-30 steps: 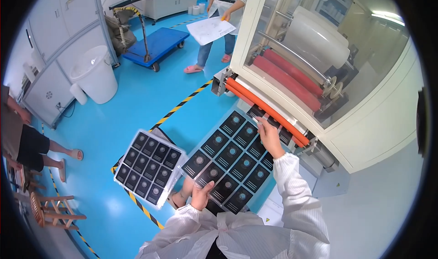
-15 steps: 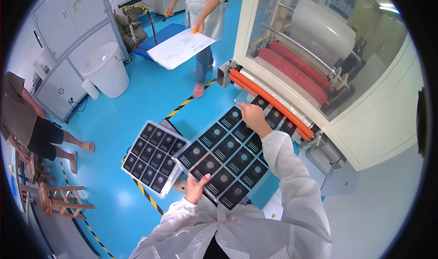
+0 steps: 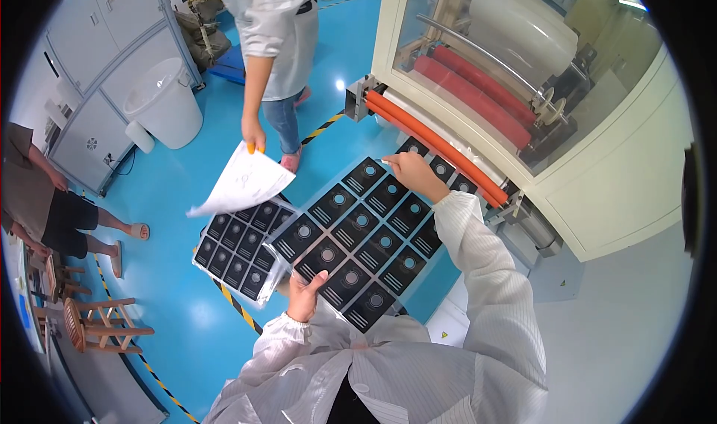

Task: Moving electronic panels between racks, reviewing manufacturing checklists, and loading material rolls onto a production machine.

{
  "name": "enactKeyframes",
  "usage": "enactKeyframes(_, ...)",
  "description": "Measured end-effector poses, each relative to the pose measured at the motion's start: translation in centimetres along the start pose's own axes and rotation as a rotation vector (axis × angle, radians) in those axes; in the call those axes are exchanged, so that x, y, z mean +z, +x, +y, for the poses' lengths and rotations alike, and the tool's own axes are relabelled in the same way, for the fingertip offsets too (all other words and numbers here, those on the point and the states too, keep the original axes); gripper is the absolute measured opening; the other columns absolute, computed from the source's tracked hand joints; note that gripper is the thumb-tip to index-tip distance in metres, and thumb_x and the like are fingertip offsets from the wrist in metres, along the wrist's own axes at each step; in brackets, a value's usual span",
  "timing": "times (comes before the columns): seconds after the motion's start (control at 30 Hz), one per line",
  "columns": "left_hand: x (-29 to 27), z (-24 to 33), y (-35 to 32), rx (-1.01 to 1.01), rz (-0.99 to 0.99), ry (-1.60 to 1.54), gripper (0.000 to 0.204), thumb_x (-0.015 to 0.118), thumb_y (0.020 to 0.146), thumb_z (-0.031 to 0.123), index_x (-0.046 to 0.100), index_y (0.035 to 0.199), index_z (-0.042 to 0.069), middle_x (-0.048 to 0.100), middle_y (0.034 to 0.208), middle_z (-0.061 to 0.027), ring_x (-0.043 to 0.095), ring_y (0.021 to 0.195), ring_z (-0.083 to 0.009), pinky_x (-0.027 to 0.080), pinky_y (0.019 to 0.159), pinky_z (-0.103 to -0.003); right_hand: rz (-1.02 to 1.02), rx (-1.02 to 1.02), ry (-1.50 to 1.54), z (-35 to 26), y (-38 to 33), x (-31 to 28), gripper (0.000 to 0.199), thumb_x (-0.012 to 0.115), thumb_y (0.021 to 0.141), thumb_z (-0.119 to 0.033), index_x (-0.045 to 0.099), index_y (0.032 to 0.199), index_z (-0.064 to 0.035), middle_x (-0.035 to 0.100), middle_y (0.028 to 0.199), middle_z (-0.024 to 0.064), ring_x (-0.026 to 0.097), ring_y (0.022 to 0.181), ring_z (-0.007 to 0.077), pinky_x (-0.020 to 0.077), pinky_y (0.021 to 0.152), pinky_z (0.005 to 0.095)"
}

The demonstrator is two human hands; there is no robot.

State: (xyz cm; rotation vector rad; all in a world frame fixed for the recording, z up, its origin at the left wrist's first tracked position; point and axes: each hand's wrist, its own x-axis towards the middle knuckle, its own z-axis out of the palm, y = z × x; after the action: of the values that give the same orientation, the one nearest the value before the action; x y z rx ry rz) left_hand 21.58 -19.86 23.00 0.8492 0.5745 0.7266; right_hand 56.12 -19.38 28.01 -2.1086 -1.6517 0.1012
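A translucent film sheet printed with black rectangles and pale circles (image 3: 361, 221) stretches from the machine's orange rollers (image 3: 433, 149) toward my body. My left hand (image 3: 303, 298) grips its near left edge, thumb on top and fingers underneath. At the far part of the film, close to the rollers, my right hand (image 3: 415, 176) is closed in a pinch. A small pale tip pokes out from its fingers, too little to name. Left of the film lies a stack of similar printed sheets (image 3: 237, 254), partly covered by a white sheet (image 3: 243, 179) in a co-worker's hand (image 3: 254, 134).
The cream machine (image 3: 597, 192) with red rollers (image 3: 478, 99) and a large film roll (image 3: 523, 32) stands at the right. A co-worker (image 3: 272, 43) is just beyond the stack. Another person (image 3: 45, 192), wooden stools (image 3: 104, 327) and a white bin (image 3: 166, 106) are at left.
The co-worker has come nearer and leftward, bringing the white sheet over the stack. My hands keep their places on the film; the whole view has shifted slightly.
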Motion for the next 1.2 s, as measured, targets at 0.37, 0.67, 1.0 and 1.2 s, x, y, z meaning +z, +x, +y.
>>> enactKeyframes(0.37, 0.1, 0.1, -0.3, -0.024, 0.023, 0.023, 0.051, 0.058, 0.077, -0.007, 0.039, 0.124, 0.001, 0.056, 0.108, -0.0062, 0.055, 0.097, -0.0143, 0.044, 0.086, -0.027, -0.031, 0.01, -0.021, 0.3, -6.4, -2.1, 0.023, 0.05, 0.08, -0.006, 0.064, 0.098, -0.0057, 0.062, 0.077, 0.0169, 0.058, 0.068, 0.0333, 0.0466, 0.063, 0.0389)
enactKeyframes(0.67, -0.3, 0.0, -0.3, -0.057, 0.031, 0.031, 0.056, 0.057, 0.077, -0.009, 0.034, 0.128, 0.001, 0.054, 0.111, -0.008, 0.054, 0.1, -0.0166, 0.044, 0.087, -0.028, -0.086, 0.098, -0.098, 0.2, -10.9, -3.9, 0.024, 0.05, 0.079, -0.006, 0.065, 0.098, -0.0067, 0.062, 0.075, 0.016, 0.059, 0.069, 0.0323, 0.0476, 0.064, 0.0402)
enactKeyframes(1.0, -0.6, 0.0, -0.6, -0.079, 0.062, 0.026, 0.058, 0.058, 0.076, -0.008, 0.034, 0.128, 0.001, 0.054, 0.111, -0.0073, 0.054, 0.099, -0.016, 0.043, 0.087, -0.027, -0.122, 0.185, -0.124, -0.3, -16.0, -5.7, 0.024, 0.053, 0.078, -0.005, 0.064, 0.099, -0.0078, 0.061, 0.073, 0.0131, 0.057, 0.07, 0.0287, 0.0466, 0.063, 0.0378)
enactKeyframes(1.2, -0.9, -0.3, -0.6, -0.101, 0.108, 0.058, 0.058, 0.058, 0.075, -0.009, 0.035, 0.128, 0.001, 0.055, 0.11, -0.0066, 0.054, 0.098, -0.0153, 0.044, 0.085, -0.026, -0.127, 0.18, -0.2, 0.7, -19.4, -6.0, 0.023, 0.053, 0.077, -0.005, 0.065, 0.096, -0.0069, 0.063, 0.074, 0.0131, 0.058, 0.07, 0.0297, 0.0478, 0.062, 0.038)
